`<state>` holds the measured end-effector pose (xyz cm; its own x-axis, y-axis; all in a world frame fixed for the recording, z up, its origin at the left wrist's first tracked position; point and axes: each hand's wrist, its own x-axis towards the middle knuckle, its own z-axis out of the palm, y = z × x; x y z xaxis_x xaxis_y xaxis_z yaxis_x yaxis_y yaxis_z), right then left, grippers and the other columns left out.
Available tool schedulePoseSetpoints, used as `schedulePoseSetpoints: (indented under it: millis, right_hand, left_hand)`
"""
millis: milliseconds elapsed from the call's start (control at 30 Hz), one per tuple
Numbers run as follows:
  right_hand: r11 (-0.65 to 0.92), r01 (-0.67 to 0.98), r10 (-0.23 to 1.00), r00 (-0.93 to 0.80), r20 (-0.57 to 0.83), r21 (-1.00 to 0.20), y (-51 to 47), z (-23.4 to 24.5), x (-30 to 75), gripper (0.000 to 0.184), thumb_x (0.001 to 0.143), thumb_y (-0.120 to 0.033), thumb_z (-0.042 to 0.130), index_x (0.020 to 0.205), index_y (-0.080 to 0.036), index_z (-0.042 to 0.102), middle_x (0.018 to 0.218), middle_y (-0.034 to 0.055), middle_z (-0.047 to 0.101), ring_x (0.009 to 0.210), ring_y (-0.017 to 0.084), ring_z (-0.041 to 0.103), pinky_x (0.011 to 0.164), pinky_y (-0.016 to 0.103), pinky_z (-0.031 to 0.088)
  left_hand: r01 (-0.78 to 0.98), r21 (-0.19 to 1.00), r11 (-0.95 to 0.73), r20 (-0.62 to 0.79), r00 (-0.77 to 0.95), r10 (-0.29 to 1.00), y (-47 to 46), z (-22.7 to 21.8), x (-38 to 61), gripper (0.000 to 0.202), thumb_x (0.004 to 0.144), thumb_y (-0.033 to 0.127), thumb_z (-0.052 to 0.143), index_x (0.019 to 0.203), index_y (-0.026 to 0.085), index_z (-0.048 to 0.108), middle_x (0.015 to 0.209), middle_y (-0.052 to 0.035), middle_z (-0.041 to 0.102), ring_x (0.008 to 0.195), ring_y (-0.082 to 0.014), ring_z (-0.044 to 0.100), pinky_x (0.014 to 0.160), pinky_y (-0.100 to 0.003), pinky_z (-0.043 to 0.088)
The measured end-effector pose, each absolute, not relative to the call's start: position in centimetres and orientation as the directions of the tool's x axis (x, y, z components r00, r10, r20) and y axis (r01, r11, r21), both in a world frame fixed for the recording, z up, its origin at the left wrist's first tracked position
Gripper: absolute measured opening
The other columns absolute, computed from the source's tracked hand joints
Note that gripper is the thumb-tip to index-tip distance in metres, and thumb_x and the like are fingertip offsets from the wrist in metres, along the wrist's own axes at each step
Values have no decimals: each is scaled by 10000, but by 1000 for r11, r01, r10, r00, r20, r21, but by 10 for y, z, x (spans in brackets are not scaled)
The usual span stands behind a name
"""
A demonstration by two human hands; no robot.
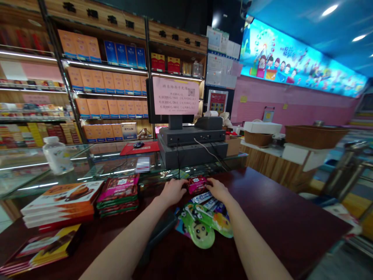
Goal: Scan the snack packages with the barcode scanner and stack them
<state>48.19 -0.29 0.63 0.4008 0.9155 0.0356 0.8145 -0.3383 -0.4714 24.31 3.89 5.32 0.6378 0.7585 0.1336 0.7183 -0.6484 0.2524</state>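
Note:
A small red snack packet is gripped at its two ends, its printed front turned toward me. My left hand is closed on the left end and my right hand on the right end. Just below the hands lie several green panda-faced packages, partly overlapping, with blue-and-white slim packets beside my right hand. A dark handled device shows partly beside my left forearm. Further left is a stack of pink, red and green packets.
Stacked white-and-orange boxes and yellow flat packs lie on the left of the dark wooden table. A black cash register with a pink sign stands behind. A white bottle is on the glass counter.

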Motion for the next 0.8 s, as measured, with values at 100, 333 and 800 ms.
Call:
schedulePoseSetpoints:
  millis: [100, 333, 800]
  right_hand:
    - [-305, 799, 926, 376, 36, -518, 2, 0, 487, 421, 917, -337, 545, 1327, -270, 615, 1330, 81, 663, 1222, 278, 605, 995, 405, 437]
    - [-233, 710, 935, 351, 48, -664, 14, -9, 495, 353, 839, -286, 621, 1177, -270, 724, 1206, 55, 731, 1162, 264, 640, 992, 371, 443]
    - [-130, 471, 927, 371, 62, -873, 5, -8, 493, 331, 753, -194, 567, 965, -103, 804, 821, 75, 790, 789, 228, 727, 787, 305, 533]
  left_hand:
    - [757, 257, -601, 82, 603, 794, 46, 44, 261, 448, 891, 347, 505, 1328, 313, 599, 1262, -77, 703, 1250, -320, 580, 1068, -544, 391]
    - [803, 325, -500, -28, 536, 844, 56, 27, 284, 435, 908, 387, 472, 1319, 335, 605, 1326, -70, 676, 1276, -320, 575, 1137, -621, 265]
    - [789, 491, -369, -89, 467, 880, 50, 29, 284, 368, 864, 351, 589, 1218, 323, 687, 1311, -28, 689, 1269, -291, 592, 1165, -557, 283]
